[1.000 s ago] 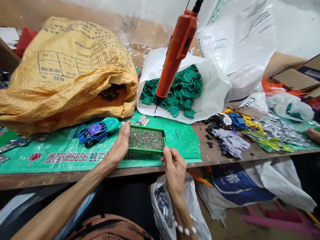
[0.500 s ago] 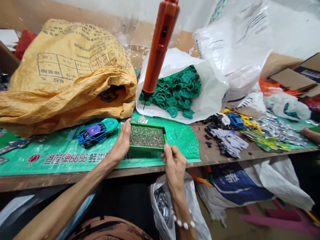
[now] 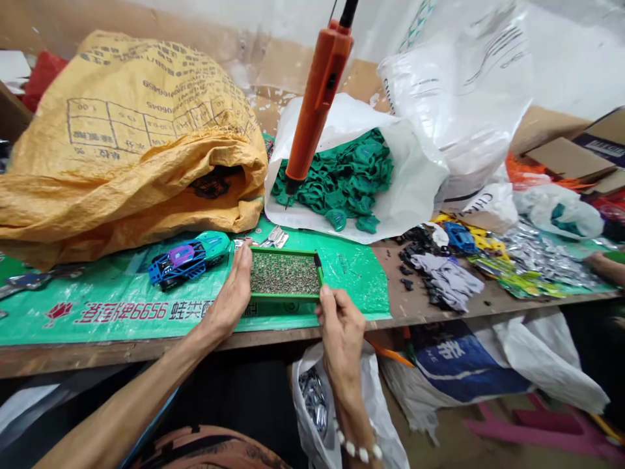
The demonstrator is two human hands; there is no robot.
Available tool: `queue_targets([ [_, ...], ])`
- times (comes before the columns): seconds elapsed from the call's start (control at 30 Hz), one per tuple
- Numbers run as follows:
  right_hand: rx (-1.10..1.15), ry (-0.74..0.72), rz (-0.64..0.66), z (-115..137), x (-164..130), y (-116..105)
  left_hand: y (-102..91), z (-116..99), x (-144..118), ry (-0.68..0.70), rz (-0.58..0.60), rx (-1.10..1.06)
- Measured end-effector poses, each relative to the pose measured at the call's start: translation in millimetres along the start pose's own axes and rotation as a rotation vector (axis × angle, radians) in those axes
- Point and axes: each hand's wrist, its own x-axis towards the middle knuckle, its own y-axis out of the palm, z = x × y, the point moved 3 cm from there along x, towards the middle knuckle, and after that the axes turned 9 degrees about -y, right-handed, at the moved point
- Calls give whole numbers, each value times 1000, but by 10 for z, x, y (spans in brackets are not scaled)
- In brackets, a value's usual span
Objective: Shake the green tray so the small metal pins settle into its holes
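Observation:
A shallow green tray [image 3: 284, 296] full of small metal screws sits on the green sheet near the table's front edge. My left hand [image 3: 233, 291] grips its left side and my right hand [image 3: 339, 326] grips its near right corner. A toy car [image 3: 188, 258] with a blue frame, purple top and teal nose lies just left of the tray. An orange electric screwdriver [image 3: 315, 111] hangs tilted above the tray, held by no hand.
A big yellow woven sack [image 3: 131, 137] lies at the back left. A white bag of green plastic parts [image 3: 346, 172] sits behind the tray. Mixed small parts [image 3: 449, 260] and foil pieces [image 3: 547, 257] lie to the right. Another person's hand [image 3: 608, 266] shows at the right edge.
The hanging screwdriver swung left and then back a little to the right. The tray tipped and shifted slightly between my hands, which kept their hold on it.

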Motion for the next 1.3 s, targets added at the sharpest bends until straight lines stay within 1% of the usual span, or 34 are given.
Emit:
queue_targets([
  [0.1,15,16,34,-53,-16,30,-4,-34,-16,-39,16,43],
  [0.2,45,21,-11,-101,-31,35,-8,-87,-46,-35,-10,71],
  [0.3,84,48,6,-149,-32,63,13,-157,-56,58,-18,109],
  [0.37,118,58,-8,-172,-19,78,37,-185,-25,106,-14,123],
  [0.43,129,45,-37,-180,2,88,52,-179,28,84,-25,101],
  [0.5,117,43,-28,-180,22,102,63,-156,69,38,-15,79],
  [0.57,107,52,-27,-178,30,105,63,-144,76,29,-4,94],
  [0.63,103,44,-42,-169,24,96,43,-137,60,14,-16,107],
  [0.7,101,48,-11,-166,8,97,18,-129,41,-20,-26,107],
  [0.77,104,78,38,-177,-5,106,9,-127,36,-31,-6,127],
  [0.83,102,80,23,-188,0,105,13,-129,51,-39,12,141],
  [0.9,102,60,-4,-190,14,108,12,-129,73,-66,-3,132],
  [0.93,102,62,7,-190,16,118,10,-132,79,-68,-11,136],
  [1.03,103,89,45,-175,3,141,0,-136,68,-28,-5,169],
  [1.13,73,33,-4,-116,-18,111,-30,-95,35,21,-28,147],
  [1.27,11,-23,8,-43,-31,58,-17,1,14,93,-32,93],
  [1.3,6,-33,-3,-27,-24,40,0,24,23,91,-28,69],
])
